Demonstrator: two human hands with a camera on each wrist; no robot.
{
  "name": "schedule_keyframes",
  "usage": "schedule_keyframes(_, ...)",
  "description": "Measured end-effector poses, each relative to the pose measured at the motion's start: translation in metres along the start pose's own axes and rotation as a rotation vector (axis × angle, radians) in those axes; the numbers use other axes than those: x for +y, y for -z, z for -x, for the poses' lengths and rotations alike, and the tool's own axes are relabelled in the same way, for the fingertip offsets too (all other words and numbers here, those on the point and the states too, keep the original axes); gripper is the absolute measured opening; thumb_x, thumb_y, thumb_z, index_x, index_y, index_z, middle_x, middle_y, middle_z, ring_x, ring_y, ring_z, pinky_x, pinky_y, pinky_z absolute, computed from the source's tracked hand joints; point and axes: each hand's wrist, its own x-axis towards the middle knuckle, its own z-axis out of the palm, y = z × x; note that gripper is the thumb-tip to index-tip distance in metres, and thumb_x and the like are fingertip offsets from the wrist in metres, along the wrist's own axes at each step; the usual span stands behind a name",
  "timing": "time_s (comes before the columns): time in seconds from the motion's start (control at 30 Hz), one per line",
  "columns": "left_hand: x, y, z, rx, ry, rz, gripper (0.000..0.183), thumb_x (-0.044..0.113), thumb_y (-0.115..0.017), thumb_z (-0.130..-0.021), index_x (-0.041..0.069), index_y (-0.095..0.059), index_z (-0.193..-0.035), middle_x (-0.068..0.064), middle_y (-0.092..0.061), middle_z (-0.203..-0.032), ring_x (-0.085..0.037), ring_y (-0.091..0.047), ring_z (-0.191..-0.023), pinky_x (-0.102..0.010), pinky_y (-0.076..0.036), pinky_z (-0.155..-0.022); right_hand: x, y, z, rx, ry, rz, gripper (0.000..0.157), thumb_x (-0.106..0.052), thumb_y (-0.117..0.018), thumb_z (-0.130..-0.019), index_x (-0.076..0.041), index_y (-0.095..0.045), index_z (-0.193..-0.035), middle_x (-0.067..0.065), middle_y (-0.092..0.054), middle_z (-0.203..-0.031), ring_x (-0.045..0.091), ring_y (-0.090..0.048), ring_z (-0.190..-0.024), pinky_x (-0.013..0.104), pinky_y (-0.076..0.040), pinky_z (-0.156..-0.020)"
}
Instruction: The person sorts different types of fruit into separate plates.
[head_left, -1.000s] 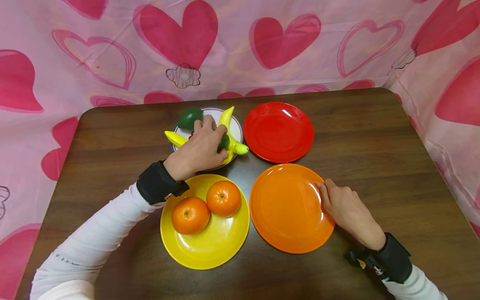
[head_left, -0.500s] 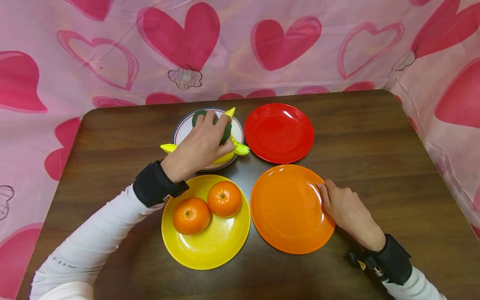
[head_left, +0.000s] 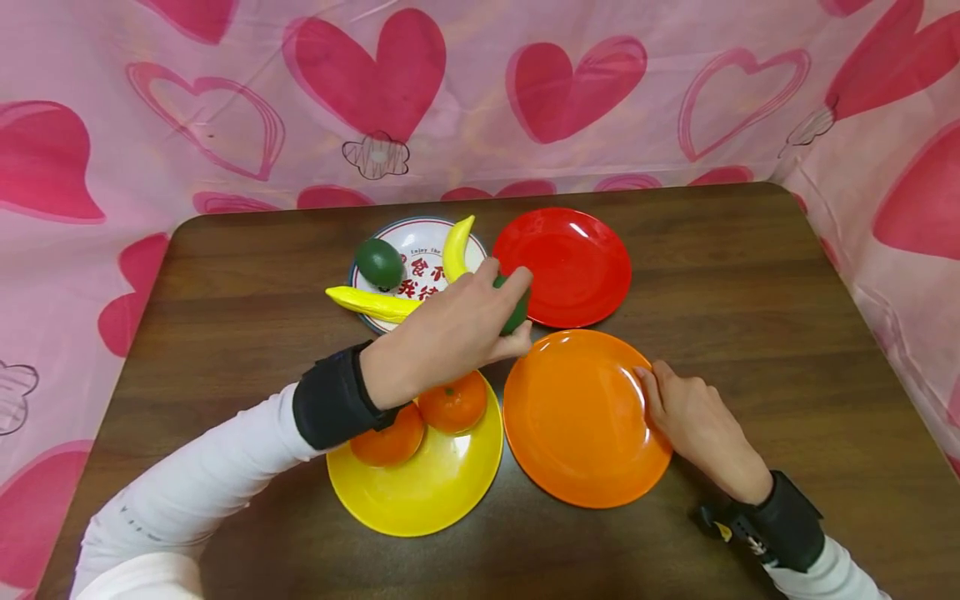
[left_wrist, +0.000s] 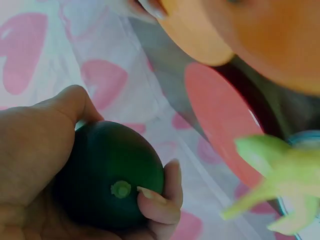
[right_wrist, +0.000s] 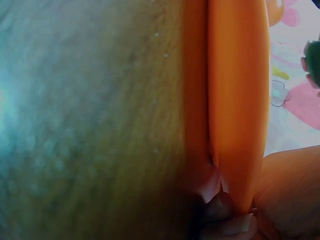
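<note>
Head view: green fruit [head_left: 517, 312] held in the left-hand grip [head_left: 457, 321].
Fingers [left_wrist: 159, 206] curl round the fruit above the table [head_left: 750, 317], at the near-left edge of the red plate [head_left: 562, 258]. The right-hand grip [head_left: 693, 421] pinches the right rim of the orange plate [head_left: 577, 425]. The white plate [head_left: 420, 233], far left, carries a second green fruit [head_left: 379, 263].

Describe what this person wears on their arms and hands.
Both the left hand and right hand are gloveless. The left sleeve and right sleeve are white, the left bearing small dark marks. Black bands wrap the left wrist and right wrist.
</note>
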Motion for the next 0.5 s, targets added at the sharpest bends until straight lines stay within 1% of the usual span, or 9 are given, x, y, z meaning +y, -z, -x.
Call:
schedule_keyframes(0.1, 0.014, -0.004, 0.000, -0.033, -0.044, 0.009, 0.034, 0.038, -0.050, -0.094, 0.011, -0.047, -0.115, -0.007, -0.043, -0.087, -0.019, -0.047, -0.062, -0.024, -0.040, -0.052, 0.001, -0.001, 0.000, -0.003, -0.002, 0.002, 0.056, -0.053, -0.023, -0.102, -0.002, -0.046, -0.099, 0.006, -0.039, -0.064, 0.021, -0.041, -0.051, 0.034, -0.037, -0.047)
schedule_keyframes(0.17, 0.023, -0.009, -0.001, -0.059, -0.071, -0.008, 0.035, 0.039, -0.049, -0.095, 0.013, -0.047, -0.117, -0.005, -0.042, -0.089, -0.017, -0.048, -0.064, -0.022, -0.040, -0.051, 0.001, -0.002, 0.001, -0.006, -0.001, -0.004, 0.055, -0.053, -0.024, -0.102, -0.002, -0.046, -0.099, 0.006, -0.039, -0.064, 0.020, -0.042, -0.051, 0.034, -0.038, -0.047)
schedule_keyframes(0.23, 0.032, -0.013, -0.001, -0.091, -0.097, -0.026, 0.039, 0.040, -0.048, -0.096, 0.013, -0.048, -0.124, -0.006, -0.044, -0.093, -0.017, -0.049, -0.068, -0.020, -0.040, -0.051, 0.002, -0.002, 0.001, 0.002, 0.011, -0.006, 0.053, -0.051, -0.025, -0.102, -0.003, -0.046, -0.099, 0.006, -0.039, -0.064, 0.020, -0.041, -0.050, 0.034, -0.038, -0.047)
schedule_keyframes(0.3, 0.040, -0.019, -0.001, -0.137, -0.112, -0.053, 0.043, 0.041, -0.048, -0.097, 0.013, -0.047, -0.130, -0.006, -0.045, -0.098, -0.017, -0.050, -0.073, -0.020, -0.040, -0.050, 0.002, -0.003, 0.001, 0.016, 0.029, -0.012, 0.050, -0.049, -0.026, -0.103, -0.003, -0.046, -0.097, 0.005, -0.039, -0.063, 0.019, -0.041, -0.049, 0.033, -0.038, -0.047)
schedule_keyframes(0.37, 0.049, -0.023, -0.002, -0.203, -0.119, -0.072, 0.047, 0.043, -0.048, -0.098, 0.014, -0.046, -0.134, -0.008, -0.047, -0.103, -0.018, -0.051, -0.079, -0.020, -0.042, -0.051, 0.003, -0.003, 0.001, 0.029, 0.048, -0.014, 0.047, -0.047, -0.027, -0.103, -0.003, -0.046, -0.096, 0.004, -0.038, -0.062, 0.018, -0.040, -0.048, 0.033, -0.038, -0.046)
schedule_keyframes(0.47, 0.059, -0.031, -0.005, -0.307, -0.110, -0.080, 0.047, 0.045, -0.047, -0.098, 0.017, -0.044, -0.136, -0.008, -0.047, -0.109, -0.018, -0.051, -0.087, -0.023, -0.045, -0.055, 0.004, -0.003, 0.001, 0.033, 0.057, -0.015, 0.047, -0.046, -0.027, -0.104, -0.003, -0.045, -0.096, 0.004, -0.038, -0.062, 0.018, -0.040, -0.047, 0.033, -0.037, -0.045)
schedule_keyframes(0.5, 0.062, -0.034, -0.007, -0.329, -0.114, -0.092, 0.047, 0.046, -0.047, -0.098, 0.017, -0.044, -0.136, -0.008, -0.047, -0.111, -0.019, -0.051, -0.090, -0.023, -0.046, -0.057, 0.004, -0.003, 0.001, 0.033, 0.056, -0.011, 0.047, -0.046, -0.027, -0.104, -0.003, -0.045, -0.096, 0.005, -0.038, -0.062, 0.018, -0.039, -0.047, 0.033, -0.037, -0.044)
